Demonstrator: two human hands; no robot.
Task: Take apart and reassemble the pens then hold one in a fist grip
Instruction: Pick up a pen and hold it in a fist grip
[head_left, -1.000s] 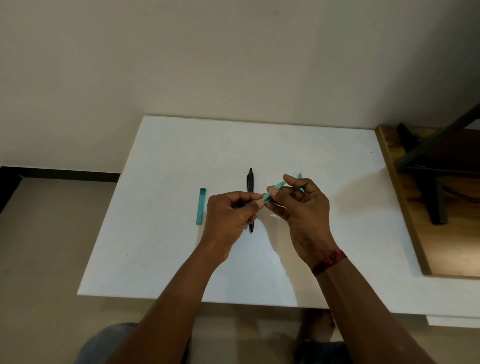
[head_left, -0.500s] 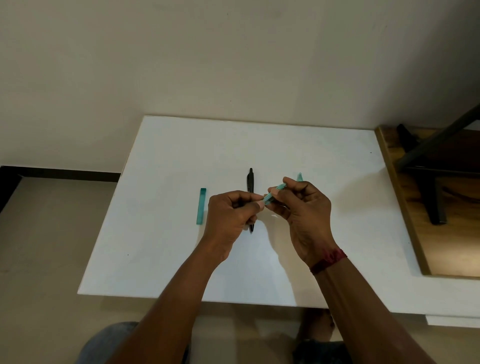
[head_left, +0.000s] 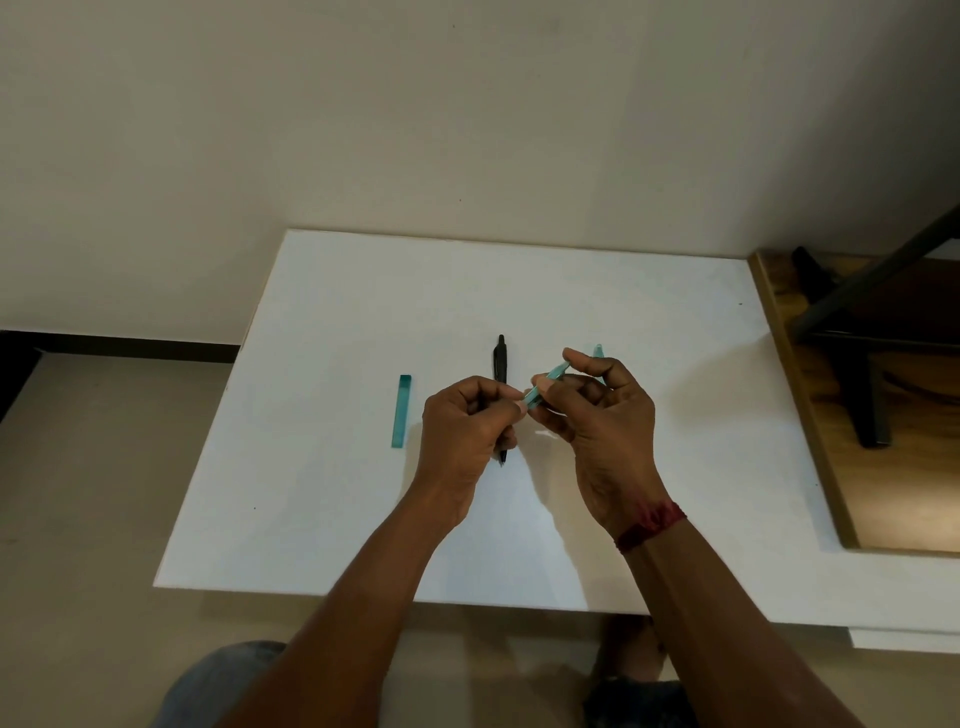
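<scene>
Little differs from half a second before; left grip (head_left: 462, 431) and right grip (head_left: 602, 431), fingers curled, both pinch the teal pen (head_left: 548, 382) above the tabletop (head_left: 363, 312) centre; black pen (head_left: 500, 358) lies beneath; teal cap (head_left: 401, 410) towards the left edge.

We saw a white table (head_left: 337, 322), its far edge against the wall (head_left: 467, 130). A straight teal pen part (head_left: 402, 410) lay flat on it toward the left, running lengthwise away from us. Apart to its right lay a black pen (head_left: 501, 358), also pointing away from us, its middle hidden behind the left hand (head_left: 465, 426). Farther right a teal tip (head_left: 598, 351) showed past the right hand (head_left: 602, 415); we could not tell whether that piece rested on the tabletop.
</scene>
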